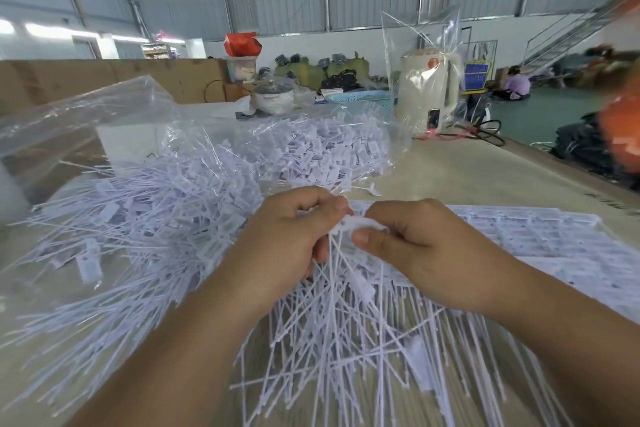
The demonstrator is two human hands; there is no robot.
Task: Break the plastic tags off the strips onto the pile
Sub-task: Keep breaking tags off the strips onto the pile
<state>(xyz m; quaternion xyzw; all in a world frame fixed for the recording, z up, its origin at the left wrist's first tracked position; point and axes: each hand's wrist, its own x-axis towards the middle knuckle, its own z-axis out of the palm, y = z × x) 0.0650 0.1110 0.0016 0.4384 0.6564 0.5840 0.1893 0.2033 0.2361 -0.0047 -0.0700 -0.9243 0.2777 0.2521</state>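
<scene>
My left hand (pixel 291 236) and my right hand (pixel 415 243) meet at the middle of the view, both pinching one white strip of plastic tags (pixel 349 224) by its top. Thin tails of that strip fan downward between my wrists. Loose white tags lie in a wide pile (pixel 145 218) to the left on a clear plastic sheet. Below my hands more tags lie crossed over each other (pixel 346 340). Flat unbroken strips (pixel 519 236) are stacked to the right, partly under my right forearm.
A clear bag of tags (pixel 322 149) sits behind the pile. Further back stand a cream kettle in a plastic bag (pixel 429 87), a blue basket (pixel 360 99) and a small pot (pixel 273 97). The table edge (pixel 561 163) runs along the right.
</scene>
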